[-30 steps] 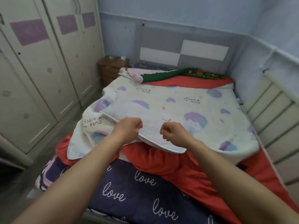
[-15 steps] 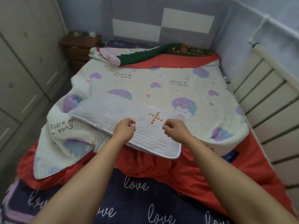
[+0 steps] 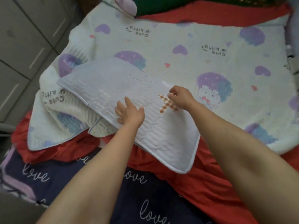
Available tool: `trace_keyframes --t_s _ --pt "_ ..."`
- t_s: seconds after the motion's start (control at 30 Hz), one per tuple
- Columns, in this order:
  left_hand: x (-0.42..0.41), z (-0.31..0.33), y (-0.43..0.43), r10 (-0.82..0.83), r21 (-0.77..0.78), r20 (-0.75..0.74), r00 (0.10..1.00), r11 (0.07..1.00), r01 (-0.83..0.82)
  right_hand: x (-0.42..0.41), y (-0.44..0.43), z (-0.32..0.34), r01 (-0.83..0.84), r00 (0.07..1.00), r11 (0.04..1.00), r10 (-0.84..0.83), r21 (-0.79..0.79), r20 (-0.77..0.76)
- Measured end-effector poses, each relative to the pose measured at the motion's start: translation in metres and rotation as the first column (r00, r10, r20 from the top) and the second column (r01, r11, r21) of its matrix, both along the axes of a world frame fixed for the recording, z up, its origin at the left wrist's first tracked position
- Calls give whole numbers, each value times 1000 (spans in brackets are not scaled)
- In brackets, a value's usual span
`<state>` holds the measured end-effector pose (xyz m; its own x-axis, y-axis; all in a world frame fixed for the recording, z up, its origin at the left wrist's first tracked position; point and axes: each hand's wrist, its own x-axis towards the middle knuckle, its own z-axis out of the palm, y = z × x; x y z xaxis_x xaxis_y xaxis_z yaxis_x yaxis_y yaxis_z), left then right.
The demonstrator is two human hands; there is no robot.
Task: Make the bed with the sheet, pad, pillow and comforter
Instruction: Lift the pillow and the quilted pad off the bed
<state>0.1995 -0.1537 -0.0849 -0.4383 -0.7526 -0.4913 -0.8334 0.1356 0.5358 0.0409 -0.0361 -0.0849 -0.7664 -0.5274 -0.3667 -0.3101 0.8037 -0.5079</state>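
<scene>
Left hand (image 3: pixel 129 113) spread flat on a white quilted pad (image 3: pixel 123 101); right hand (image 3: pixel 180 97) loosely curled, seemingly holding nothing.

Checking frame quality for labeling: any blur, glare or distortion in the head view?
Head view: soft, even light, no glare or hard shadows; slight motion blur on the left hand and right hand; wide-angle stretch swells the forearms at the bottom; quilted pad print stays readable.

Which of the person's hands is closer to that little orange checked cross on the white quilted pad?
The right hand. Its fingers hover at the top of the orange checked cross, seemingly touching it. The left hand lies open on the pad, off to the cross's left.
</scene>
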Motion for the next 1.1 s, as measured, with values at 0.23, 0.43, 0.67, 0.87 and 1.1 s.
trace_keyframes --t_s 0.23,0.43,0.67,0.87,1.1 --pt "-20 -59 -13 321 53 24 947 945 -321 -52 -35 -75 -86 994 972 99 218 -47" --pt "-34 -94 -23 351 139 37 936 925 -352 -76 -45 -120 -89 994 923 55 375 99" --pt "-36 -108 -23 366 57 106 925 926 -373 -72 -48 -134 -105 994 938 107 331 13" --pt "-21 -88 -28 314 -41 114 942 949 -311 -48 -45 -110 -54 989 975 82 217 -120" --pt "15 -42 -42 233 -165 -49 971 957 -238 5 -33 -65 35 948 992 6 124 -318"
